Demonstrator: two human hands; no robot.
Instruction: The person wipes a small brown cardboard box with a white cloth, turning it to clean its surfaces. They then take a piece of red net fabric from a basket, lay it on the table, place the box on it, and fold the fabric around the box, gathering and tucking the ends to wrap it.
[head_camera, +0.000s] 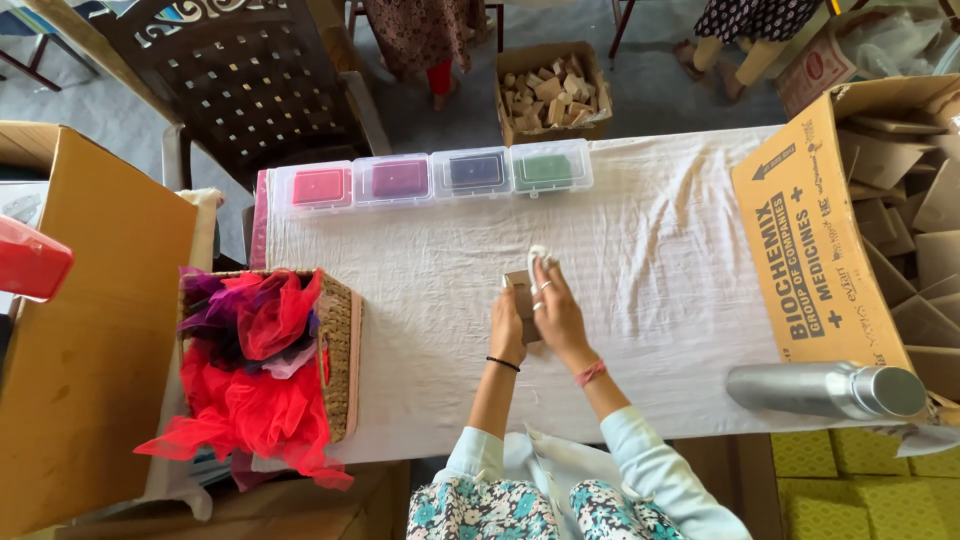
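Right, both hands are up over mid-bench. My left hand (507, 325) is wrapped around a small brown block (520, 297), holding it upright just above the cloth. My right hand (560, 315) sits against the block's other side, fingers curled, pinching a small white wad (539, 257) at the block's top edge. I can't tell whether it's cloth or paper. The hands touch each other around the block. Black band on the left wrist, pink one on the right.

Bench (650, 290) has a wrinkled white sheet over it, bare directly around the hands, so nothing crowds them.

Far edge, well apart from the hands: a row of four clear lidded boxes, side by side and touching. Contents run red box (319, 186), purple box (396, 179), dark blue box (473, 171), green box (549, 167).

Left edge: wicker basket (341, 340) stuffed with red and purple netting (255, 380) that spills over its rim. Beside it, a plain cardboard box (95, 330) with a red thing (30, 260) poking in from the frame edge.

Right side: large open cardboard carton (815, 250) lying over the bench end, full of flat brown pieces. A silver metal bottle (825, 390) lies on its side at the near right corner, against the carton.

Beyond the bench, on the floor: a small carton of wood blocks (553, 95), a dark lattice chair (240, 90), and two other people's legs.
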